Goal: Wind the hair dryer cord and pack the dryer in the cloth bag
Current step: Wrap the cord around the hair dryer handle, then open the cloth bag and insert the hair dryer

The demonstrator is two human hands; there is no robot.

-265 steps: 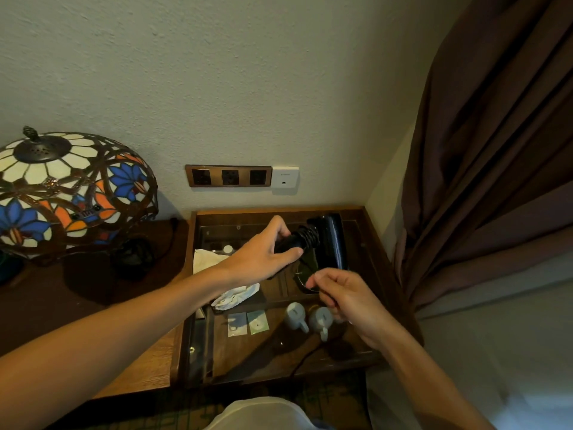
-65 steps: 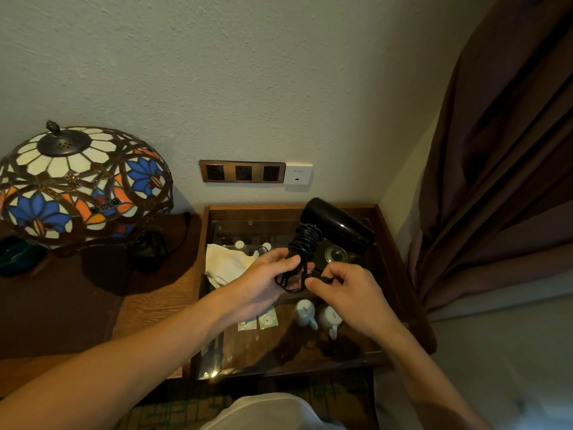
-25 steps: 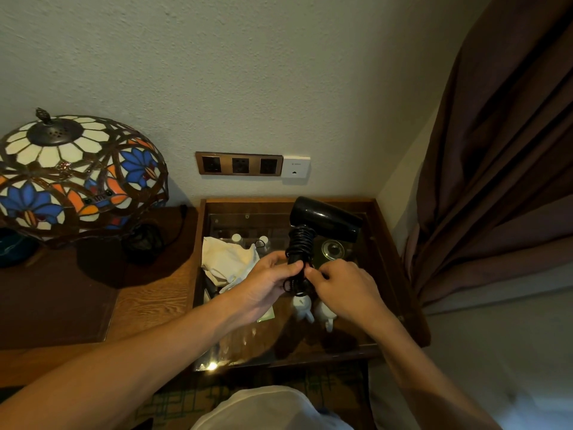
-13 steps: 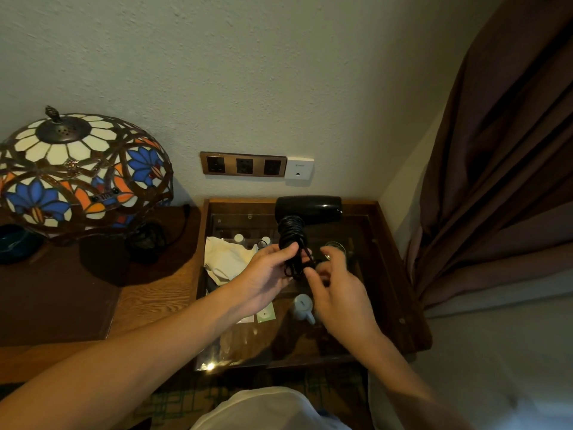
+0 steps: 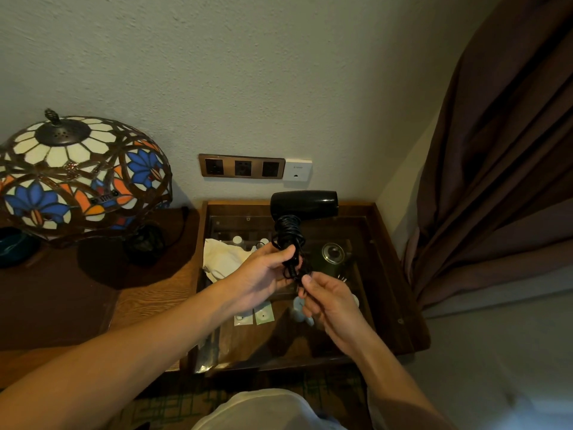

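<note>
Biggest worry: the cord (image 5: pixel 288 240) is wound around the handle of the hair dryer (image 5: pixel 304 203), and I think the loops could slip off if I let go too soon. Then I would have to wind it all again.
Why: the loose end is not tucked in yet, so only my fingers keep it tight.
Next worry: the dryer could drop on the glass top of the bench (image 5: pixel 400 299), because I hold it only by the handle, up in the air, in the middle of the frame.
My left hand (image 5: pixel 263 274): its grip is closed around the handle and the wound cord.
My right hand (image 5: pixel 328 301): its grip pinches the end of the cord between thumb and finger, just beside my left hand.
Cloth bag (image 5: pixel 221 259): it lies crumpled at the left side of the bench, under my left hand. I cannot tell if its mouth is open.
Lamp (image 5: pixel 77 175): big and bright, at the left of the frame, well apart from my hands.
Curtain (image 5: pixel 496 166): hangs at the right, not in the way.
Small pot (image 5: pixel 331 254): under the glass, behind my right hand.
Little cups (image 5: pixel 299 305): under my right hand, partly hidden.
In the way: nothing sits between the dryer and the bag, but the bag needs opening and both my hands are full.
</note>
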